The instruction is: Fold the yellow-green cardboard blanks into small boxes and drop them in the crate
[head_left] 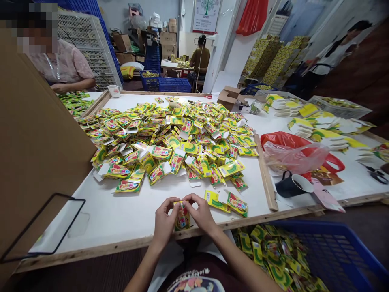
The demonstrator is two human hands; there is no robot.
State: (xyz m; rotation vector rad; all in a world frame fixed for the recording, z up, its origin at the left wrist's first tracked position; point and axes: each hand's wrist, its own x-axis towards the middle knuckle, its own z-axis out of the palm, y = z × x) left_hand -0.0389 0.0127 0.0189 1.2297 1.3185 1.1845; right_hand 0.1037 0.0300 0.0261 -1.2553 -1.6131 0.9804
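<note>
A small green, yellow and red box (182,219) stands at the table's front edge between my hands. My left hand (165,219) pinches its upper left side, and my right hand (201,215) pinches its upper right side, with the fingertips meeting near the top. Beyond them a wide heap of similar small boxes (161,152) covers the middle of the table, several with white flaps sticking out. Two more boxes (237,203) lie just right of my right hand.
A cardboard sheet (39,121) rises at the left, near a black wire frame (68,225). Right of a wooden strip (266,174) are a dark mug (291,185), plastic bags and scissors (377,174). A blue basket (343,243) of boxes stands below. Other people are around.
</note>
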